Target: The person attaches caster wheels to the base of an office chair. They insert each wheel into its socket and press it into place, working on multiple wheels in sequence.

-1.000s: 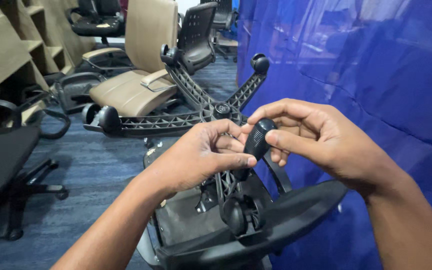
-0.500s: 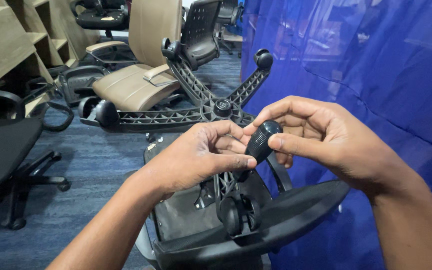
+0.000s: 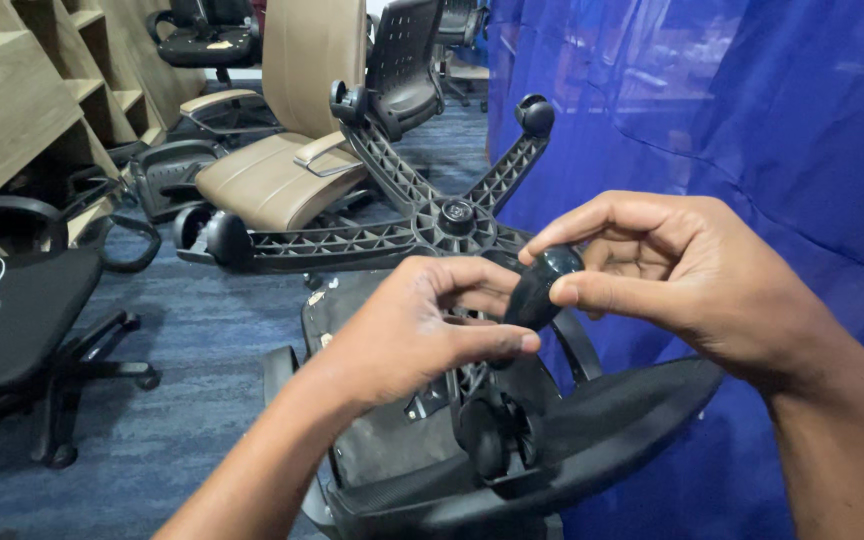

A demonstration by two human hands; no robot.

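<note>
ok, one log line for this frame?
left hand: pinching caster | right hand: gripping caster | chair base: upturned, beneath hands | other casters: fitted

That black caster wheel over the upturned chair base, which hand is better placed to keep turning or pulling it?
Probably the right hand: its thumb and forefinger pinch the caster wheel itself. The left hand grips lower, seemingly around the base arm beneath, steadying it.

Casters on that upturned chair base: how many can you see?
4 on the base: far left, far right, left arm's end, and nearest, below the hands. A fifth is loose in both hands. Any other would be hidden behind them.
</note>
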